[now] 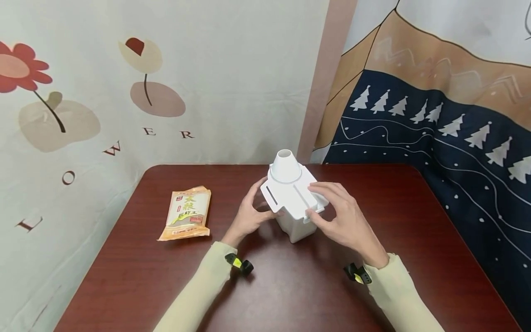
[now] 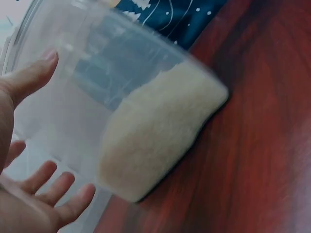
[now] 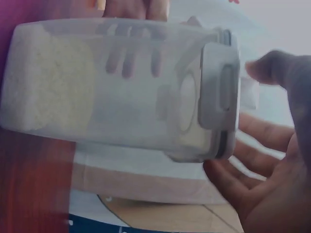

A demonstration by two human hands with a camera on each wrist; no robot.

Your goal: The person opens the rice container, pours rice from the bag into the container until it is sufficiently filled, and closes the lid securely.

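Note:
A clear rice container (image 1: 293, 228) stands upright on the table, with pale grains (image 2: 155, 131) filling its lower part. On top is a white lid (image 1: 290, 196) bearing a cone-shaped white cup (image 1: 286, 168). My left hand (image 1: 249, 217) holds the container's left side below the lid, its thumb toward me; its fingers show through the clear wall in the right wrist view. My right hand (image 1: 345, 216) is spread at the lid's right edge, fingertips touching it. In the right wrist view a grey latch (image 3: 218, 86) lies flat against the lid's side, and the thumb looks slightly apart from the lid.
A sealed orange-and-white food packet (image 1: 188, 214) lies to the left on the dark red table (image 1: 286, 295). Behind the table hang a pale flower-print cloth (image 1: 232, 92) and a navy cloth with white trees (image 1: 439, 147).

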